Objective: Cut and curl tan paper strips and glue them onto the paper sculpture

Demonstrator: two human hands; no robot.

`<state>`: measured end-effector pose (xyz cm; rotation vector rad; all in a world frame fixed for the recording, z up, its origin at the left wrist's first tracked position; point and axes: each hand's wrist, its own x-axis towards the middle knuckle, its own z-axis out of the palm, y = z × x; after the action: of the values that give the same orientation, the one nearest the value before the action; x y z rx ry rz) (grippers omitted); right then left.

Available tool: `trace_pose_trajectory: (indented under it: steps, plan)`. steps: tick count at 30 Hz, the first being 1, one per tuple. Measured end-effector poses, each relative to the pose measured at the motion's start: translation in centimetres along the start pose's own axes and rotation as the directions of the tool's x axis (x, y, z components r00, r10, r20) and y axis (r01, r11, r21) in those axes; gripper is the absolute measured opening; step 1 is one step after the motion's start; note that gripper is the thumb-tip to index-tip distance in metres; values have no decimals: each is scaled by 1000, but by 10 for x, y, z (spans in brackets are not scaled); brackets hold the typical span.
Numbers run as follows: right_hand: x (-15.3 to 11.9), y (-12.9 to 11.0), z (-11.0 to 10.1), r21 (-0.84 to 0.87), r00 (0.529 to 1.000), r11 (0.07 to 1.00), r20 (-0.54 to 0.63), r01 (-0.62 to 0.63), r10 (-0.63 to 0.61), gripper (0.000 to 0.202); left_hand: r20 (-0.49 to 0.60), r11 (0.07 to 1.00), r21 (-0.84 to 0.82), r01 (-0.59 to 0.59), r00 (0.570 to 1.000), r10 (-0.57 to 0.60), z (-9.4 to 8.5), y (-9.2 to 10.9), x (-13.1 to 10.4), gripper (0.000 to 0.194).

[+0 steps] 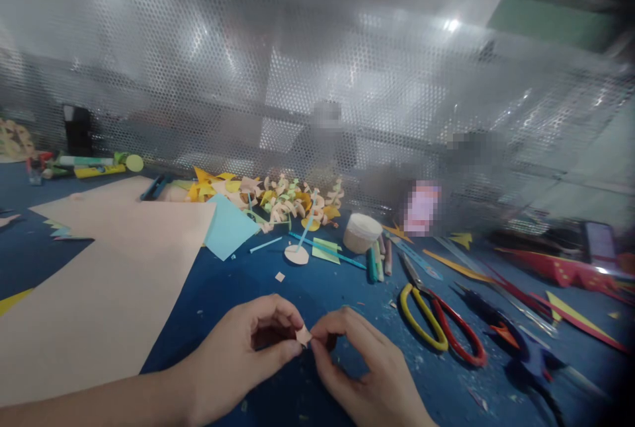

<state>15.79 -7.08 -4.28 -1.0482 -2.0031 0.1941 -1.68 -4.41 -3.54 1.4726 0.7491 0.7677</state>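
Near the front of the blue table, a small pale pink paper piece (303, 336) with pointed corners is pinched between the thumb and index finger of my left hand (248, 348). The fingertips of my right hand (360, 361) are pressed together at the piece's right corner. Beyond my hands lie a small pale paper square (280, 277) and a pale paper disc (296, 254) with a light blue strip (308, 221) rising from it.
Large pale paper sheets (114, 268) cover the left. Scissors (431, 314) and a blue glue gun (520, 341) lie right. Behind are a white roll (362, 232), curled paper scraps (282, 202) and a perforated metal screen (198, 77); blurred people show beyond it.
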Motion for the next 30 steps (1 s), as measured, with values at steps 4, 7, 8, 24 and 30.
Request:
trace_pose_trajectory:
  steps: [4,7,8,24,30]
  plan:
    - [-1,-2,1,-13,1000,1000,8,11,-10,17,12,999,35,2,1000,-3,0,2,-2,10]
    - [-3,-1,6,-22,998,999,-41,46,-47,16,28,998,57,14,999,-16,1,2,-2,12]
    - [-4,0,8,-31,995,997,-74,65,-67,16,32,997,71,15,999,-18,1,2,-2,13]
    - [-3,1,4,1,1000,1000,3,1,-1,14,-16,992,123,12,1000,-10,2,4,0,8]
    - [-3,2,8,40,998,997,2,-59,59,13,-27,994,76,76,997,-74,4,12,-1,11]
